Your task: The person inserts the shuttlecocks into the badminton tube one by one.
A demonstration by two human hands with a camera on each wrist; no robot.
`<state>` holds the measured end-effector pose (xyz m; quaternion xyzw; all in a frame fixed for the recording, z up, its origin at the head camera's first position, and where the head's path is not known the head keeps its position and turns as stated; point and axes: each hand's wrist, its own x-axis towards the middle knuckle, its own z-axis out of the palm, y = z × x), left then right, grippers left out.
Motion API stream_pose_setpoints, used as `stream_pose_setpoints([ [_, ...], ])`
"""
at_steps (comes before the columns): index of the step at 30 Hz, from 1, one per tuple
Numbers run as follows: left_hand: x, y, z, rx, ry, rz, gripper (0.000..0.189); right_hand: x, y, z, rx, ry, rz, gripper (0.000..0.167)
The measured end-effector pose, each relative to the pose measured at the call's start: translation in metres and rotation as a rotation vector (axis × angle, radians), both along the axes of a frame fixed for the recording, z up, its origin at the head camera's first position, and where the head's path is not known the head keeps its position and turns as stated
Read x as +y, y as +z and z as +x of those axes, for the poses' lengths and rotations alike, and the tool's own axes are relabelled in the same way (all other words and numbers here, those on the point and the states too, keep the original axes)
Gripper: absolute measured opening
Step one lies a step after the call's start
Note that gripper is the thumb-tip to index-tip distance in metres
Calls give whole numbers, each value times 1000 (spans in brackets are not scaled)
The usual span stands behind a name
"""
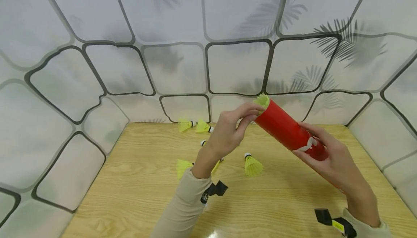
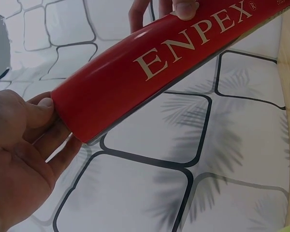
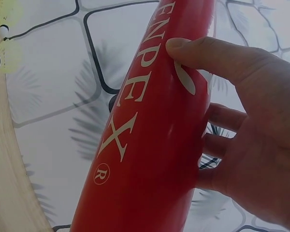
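My right hand [image 1: 338, 162] grips a red shuttlecock tube [image 1: 286, 129] near its lower end, thumb on one side and fingers round the other. The tube is tilted, its open end up and to the left. White "ENPEX" lettering shows along it in the left wrist view. A yellow shuttlecock [image 1: 262, 101] shows its skirt at the tube's mouth. At that mouth my left hand [image 1: 228, 131] pinches the skirt between thumb and fingers; in the left wrist view the fingertips [image 2: 47, 102] are at the rim, and the shuttlecock is hidden there.
On the wooden table [image 1: 130, 194] lie several yellow shuttlecocks: one shuttlecock [image 1: 253, 166] below the tube, others at the back and partly behind my left arm. A patterned white backdrop [image 1: 176, 67] rises behind and at both sides.
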<state>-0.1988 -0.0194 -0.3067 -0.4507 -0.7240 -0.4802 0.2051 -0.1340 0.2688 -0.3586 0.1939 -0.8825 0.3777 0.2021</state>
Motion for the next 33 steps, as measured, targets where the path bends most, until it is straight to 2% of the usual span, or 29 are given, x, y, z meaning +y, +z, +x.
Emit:
stream_pose_setpoints([
  [10,2,1,0,-4,6,-50,19,2,0,-2,40,15,3,89],
  [14,3,1,-2,-1,-17,-63,17,3,1,-2,42,13,12,89],
  [21,4,0,-4,-56,-73,-83,18,4,1,-3,18,23,12,89],
  [29,3,-3,-5,-96,-105,-54,19,5,-1,-5,25,26,25,90],
  [33,-3,-5,-1,-77,-84,-11,24,5,-2,-5,20,11,22,89],
])
